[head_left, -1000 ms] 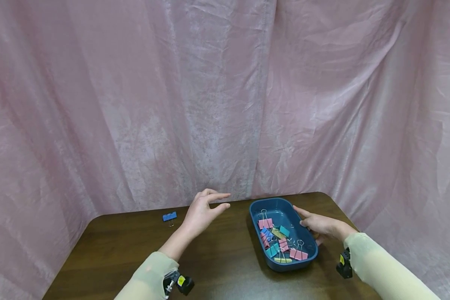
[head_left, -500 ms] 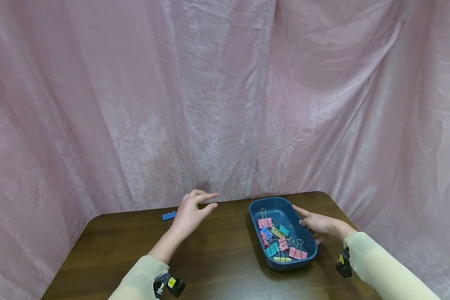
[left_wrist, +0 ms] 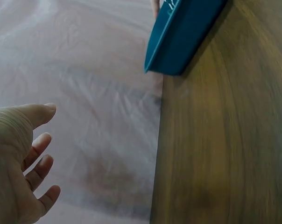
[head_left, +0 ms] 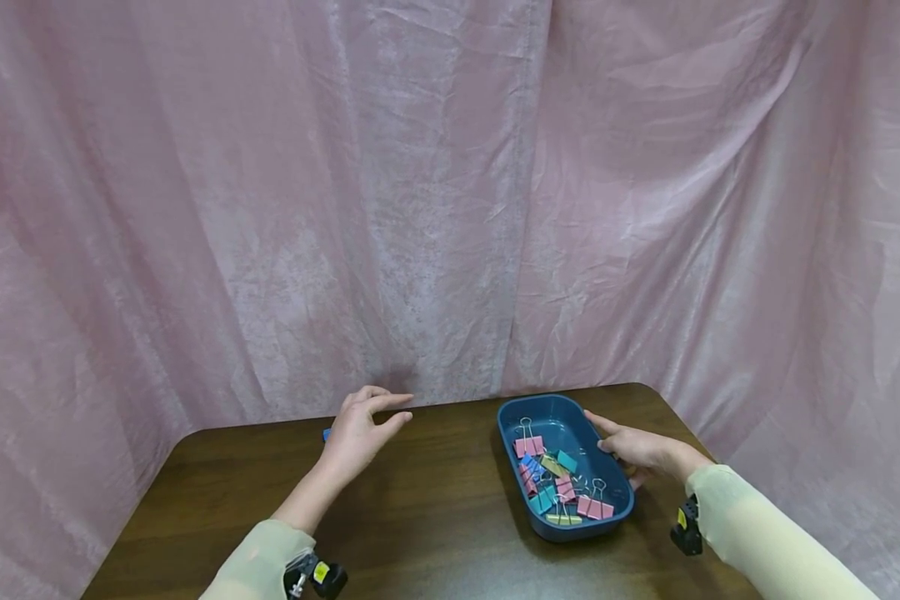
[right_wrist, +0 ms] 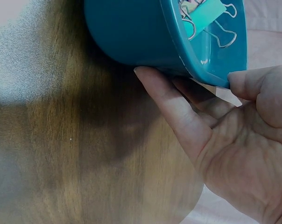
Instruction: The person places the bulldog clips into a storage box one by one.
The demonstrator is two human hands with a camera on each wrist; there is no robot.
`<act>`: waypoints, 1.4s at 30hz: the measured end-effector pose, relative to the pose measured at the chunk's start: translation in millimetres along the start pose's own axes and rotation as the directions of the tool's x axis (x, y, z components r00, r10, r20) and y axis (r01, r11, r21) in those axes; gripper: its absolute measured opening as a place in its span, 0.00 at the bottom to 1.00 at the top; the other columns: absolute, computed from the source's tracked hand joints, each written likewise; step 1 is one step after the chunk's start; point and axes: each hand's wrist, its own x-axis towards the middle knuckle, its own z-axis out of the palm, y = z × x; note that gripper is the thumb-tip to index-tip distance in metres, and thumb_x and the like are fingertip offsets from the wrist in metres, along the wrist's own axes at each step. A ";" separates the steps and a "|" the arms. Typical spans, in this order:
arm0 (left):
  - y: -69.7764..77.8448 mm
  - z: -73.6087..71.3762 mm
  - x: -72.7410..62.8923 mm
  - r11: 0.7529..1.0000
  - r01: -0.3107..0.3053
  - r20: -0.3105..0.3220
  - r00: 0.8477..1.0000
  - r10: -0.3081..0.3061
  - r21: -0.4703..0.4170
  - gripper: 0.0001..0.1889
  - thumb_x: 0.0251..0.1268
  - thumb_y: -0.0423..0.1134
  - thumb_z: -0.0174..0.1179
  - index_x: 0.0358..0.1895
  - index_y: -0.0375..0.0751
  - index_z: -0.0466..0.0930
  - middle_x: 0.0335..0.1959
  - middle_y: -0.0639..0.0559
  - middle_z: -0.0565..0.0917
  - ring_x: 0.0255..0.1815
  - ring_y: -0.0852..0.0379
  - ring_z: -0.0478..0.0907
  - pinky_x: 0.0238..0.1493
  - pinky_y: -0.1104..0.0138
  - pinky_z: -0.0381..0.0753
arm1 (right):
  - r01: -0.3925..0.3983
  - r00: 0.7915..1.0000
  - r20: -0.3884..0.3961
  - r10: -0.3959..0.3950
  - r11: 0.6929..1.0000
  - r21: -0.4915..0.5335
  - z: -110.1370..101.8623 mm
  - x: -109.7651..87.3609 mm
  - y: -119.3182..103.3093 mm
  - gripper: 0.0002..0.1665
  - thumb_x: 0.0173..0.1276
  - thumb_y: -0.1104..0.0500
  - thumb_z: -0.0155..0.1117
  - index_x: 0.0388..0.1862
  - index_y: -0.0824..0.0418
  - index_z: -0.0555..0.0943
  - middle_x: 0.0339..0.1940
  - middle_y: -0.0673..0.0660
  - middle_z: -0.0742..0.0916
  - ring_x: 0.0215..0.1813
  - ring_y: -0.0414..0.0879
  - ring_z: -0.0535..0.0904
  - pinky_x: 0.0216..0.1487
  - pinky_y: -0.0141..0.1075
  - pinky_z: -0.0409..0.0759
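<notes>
My left hand (head_left: pixel 362 433) hovers over the left half of the table, thumb and forefinger apart, holding nothing. Behind it, near the table's back edge, only a corner of a blue binder clip (head_left: pixel 326 435) shows; the hand covers the rest. On the right, my right hand (head_left: pixel 640 447) grips the long side of a dark blue plastic box (head_left: pixel 566 532). In the right wrist view the thumb lies at the box's rim and the fingers (right_wrist: pixel 166 100) support its outer wall. Inside the box lie several binder clips, such as a pink one (head_left: pixel 528 447) and a teal one (right_wrist: pixel 206 17).
The brown wooden table (head_left: pixel 435 492) has rounded back corners. A pink velvet curtain (head_left: pixel 420 208) hangs right behind its back edge. A small black camera (head_left: pixel 328 578) is strapped at the left wrist and another camera (head_left: pixel 687 527) at the right.
My left hand has moved left across the table, with thumb and forefinger still apart, and now hides most of the blue binder clip. The right hand and the box have hardly moved.
</notes>
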 end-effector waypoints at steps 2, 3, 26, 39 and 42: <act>-5.9 -2.7 -1.5 1.000 0.004 -0.010 1.000 -0.003 0.021 0.17 0.68 0.54 0.68 0.58 0.63 0.87 0.54 0.59 0.78 0.60 0.50 0.70 0.54 0.51 0.75 | 0.000 1.000 0.002 0.000 1.000 -0.001 0.9 -0.3 -0.3 0.40 0.82 0.61 0.45 0.86 0.43 0.45 0.75 0.78 0.62 0.51 0.64 0.80 0.38 0.55 0.85; -9.1 -4.2 -2.1 0.999 0.005 -0.016 1.000 -0.005 0.033 0.17 0.68 0.54 0.68 0.58 0.63 0.87 0.54 0.58 0.79 0.60 0.49 0.70 0.54 0.51 0.75 | 0.000 1.000 0.003 0.000 1.000 0.001 1.3 -0.4 -0.5 0.40 0.82 0.61 0.45 0.86 0.43 0.45 0.75 0.78 0.62 0.51 0.63 0.80 0.38 0.55 0.85; -48.7 -41.1 -8.5 0.989 0.087 -0.057 0.995 -0.080 0.122 0.19 0.72 0.54 0.63 0.62 0.58 0.85 0.58 0.51 0.78 0.64 0.42 0.69 0.59 0.42 0.73 | 0.009 1.000 -0.001 -0.009 1.000 -0.013 0.8 -3.8 -2.8 0.40 0.82 0.61 0.45 0.86 0.44 0.45 0.75 0.78 0.62 0.51 0.64 0.81 0.39 0.56 0.85; -75.7 -50.8 -11.0 0.969 0.095 -0.076 0.994 -0.080 0.230 0.19 0.73 0.53 0.63 0.63 0.56 0.84 0.58 0.47 0.78 0.63 0.37 0.69 0.56 0.38 0.69 | 0.006 1.000 0.006 -0.006 1.000 -0.007 0.2 -2.6 -2.5 0.40 0.82 0.61 0.45 0.86 0.44 0.45 0.76 0.77 0.61 0.52 0.65 0.80 0.39 0.55 0.85; -80.8 -51.9 -11.0 0.962 0.090 -0.089 0.994 -0.069 0.257 0.19 0.72 0.52 0.64 0.62 0.55 0.85 0.57 0.47 0.79 0.62 0.37 0.70 0.57 0.38 0.68 | 0.007 1.000 0.005 -0.007 1.000 -0.009 0.3 -2.9 -2.6 0.40 0.82 0.61 0.45 0.86 0.44 0.46 0.76 0.77 0.61 0.52 0.65 0.80 0.39 0.56 0.85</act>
